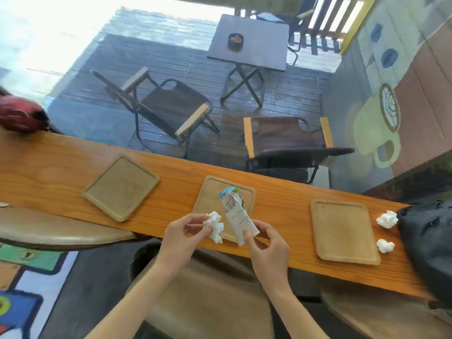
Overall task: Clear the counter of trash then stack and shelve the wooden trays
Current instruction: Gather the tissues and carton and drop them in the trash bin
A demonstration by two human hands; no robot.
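Three wooden trays lie on the long wooden counter (49,172): a left tray (121,187), a middle tray (210,196) and a right tray (343,231). My left hand (181,237) pinches a crumpled white tissue (215,226) above the middle tray's near edge. My right hand (265,243) grips the lower end of a crushed paper carton (236,211), white with a blue top, held tilted over the same tray. Two more tissue wads sit right of the right tray, one farther back (387,218) and one nearer (385,245).
A black bag (430,243) rests on the counter's right end. A dark red object (19,116) sits at its far left. Padded stools (208,294) stand under the near edge. Beyond the glass are folding chairs (171,111) and a small table (249,42).
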